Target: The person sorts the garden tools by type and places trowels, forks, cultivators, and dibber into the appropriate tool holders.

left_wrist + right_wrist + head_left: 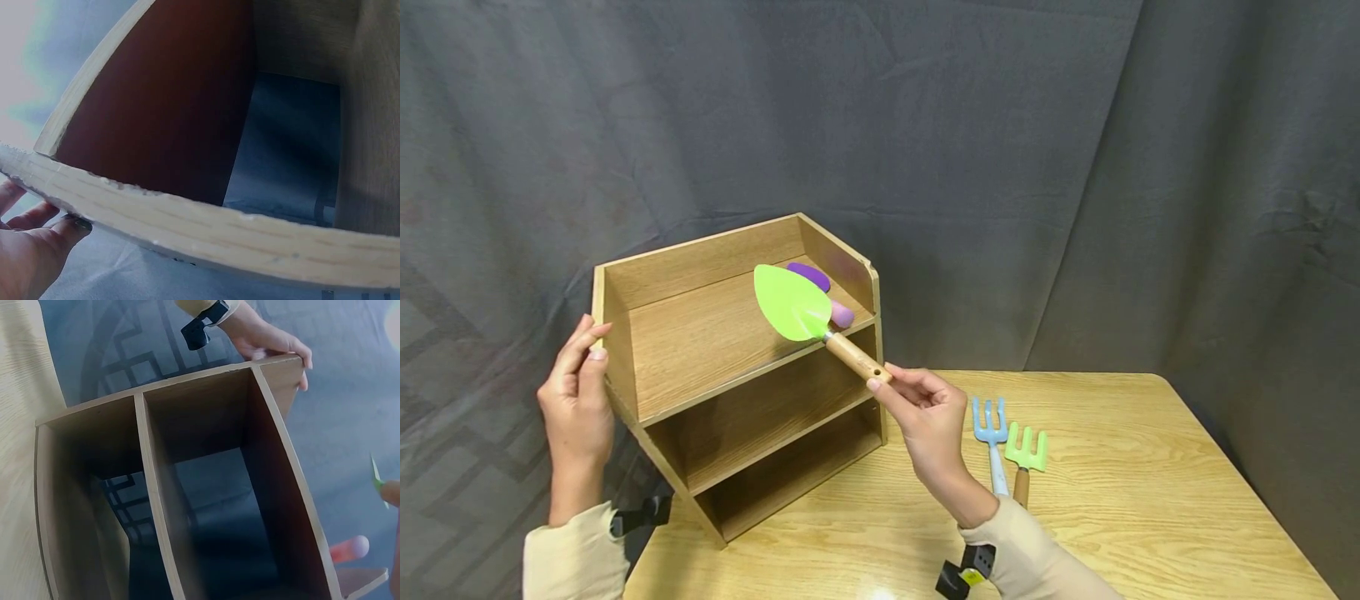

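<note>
A small wooden shelf unit (707,342) stands at the left of the table, its upper level walled on three sides. My left hand (576,408) grips the front end of its left side panel, thumb and fingers about the edge; the left wrist view shows fingertips (75,226) against that panel. Between thumb and fingers, my right hand (932,417) pinches the wooden handle end of a garden trowel (786,296). Its lime-green, leaf-shaped blade is over the upper level. Behind the blade lies a purple tool (809,277) with a lilac handle (842,314), partly hidden.
Two hand forks lie right of the shelf unit: a light blue one (991,433) and a green one (1027,450) with a wooden handle. The table (1135,483) runs on to the right. Grey cloth (970,183) hangs behind everything.
</note>
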### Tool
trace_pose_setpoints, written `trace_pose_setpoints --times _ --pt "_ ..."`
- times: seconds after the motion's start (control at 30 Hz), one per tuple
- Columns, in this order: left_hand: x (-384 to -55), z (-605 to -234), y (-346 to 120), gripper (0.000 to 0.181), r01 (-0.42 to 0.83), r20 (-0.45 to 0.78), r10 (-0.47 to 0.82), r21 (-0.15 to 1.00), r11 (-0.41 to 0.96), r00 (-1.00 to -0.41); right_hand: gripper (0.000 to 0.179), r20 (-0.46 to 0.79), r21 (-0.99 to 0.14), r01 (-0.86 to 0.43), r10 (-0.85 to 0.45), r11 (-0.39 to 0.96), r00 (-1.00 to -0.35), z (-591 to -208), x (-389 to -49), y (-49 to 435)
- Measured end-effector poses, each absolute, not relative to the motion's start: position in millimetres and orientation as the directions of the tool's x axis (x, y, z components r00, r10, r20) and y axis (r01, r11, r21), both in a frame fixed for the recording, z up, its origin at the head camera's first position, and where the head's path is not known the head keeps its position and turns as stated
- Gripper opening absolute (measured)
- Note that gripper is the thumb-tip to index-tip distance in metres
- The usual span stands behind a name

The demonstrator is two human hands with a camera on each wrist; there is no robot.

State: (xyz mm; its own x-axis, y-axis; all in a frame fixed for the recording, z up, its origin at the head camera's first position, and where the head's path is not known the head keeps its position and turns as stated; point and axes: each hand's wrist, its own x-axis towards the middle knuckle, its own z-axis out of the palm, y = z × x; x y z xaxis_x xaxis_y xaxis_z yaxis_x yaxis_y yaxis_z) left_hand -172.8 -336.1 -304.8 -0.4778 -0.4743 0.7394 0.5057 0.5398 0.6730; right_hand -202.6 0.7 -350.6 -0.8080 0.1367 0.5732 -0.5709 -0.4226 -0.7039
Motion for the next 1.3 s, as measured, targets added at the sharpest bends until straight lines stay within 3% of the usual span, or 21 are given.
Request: trace_pose_setpoints --times 1.3 --pt "-171 -304 -333 0.033 0.491 0.733 -0.482 0.68 0.545 -0.48 0.021 0.606 -0.687 -0.592 0.117 -0.421 -0.787 -340 -206 -46"
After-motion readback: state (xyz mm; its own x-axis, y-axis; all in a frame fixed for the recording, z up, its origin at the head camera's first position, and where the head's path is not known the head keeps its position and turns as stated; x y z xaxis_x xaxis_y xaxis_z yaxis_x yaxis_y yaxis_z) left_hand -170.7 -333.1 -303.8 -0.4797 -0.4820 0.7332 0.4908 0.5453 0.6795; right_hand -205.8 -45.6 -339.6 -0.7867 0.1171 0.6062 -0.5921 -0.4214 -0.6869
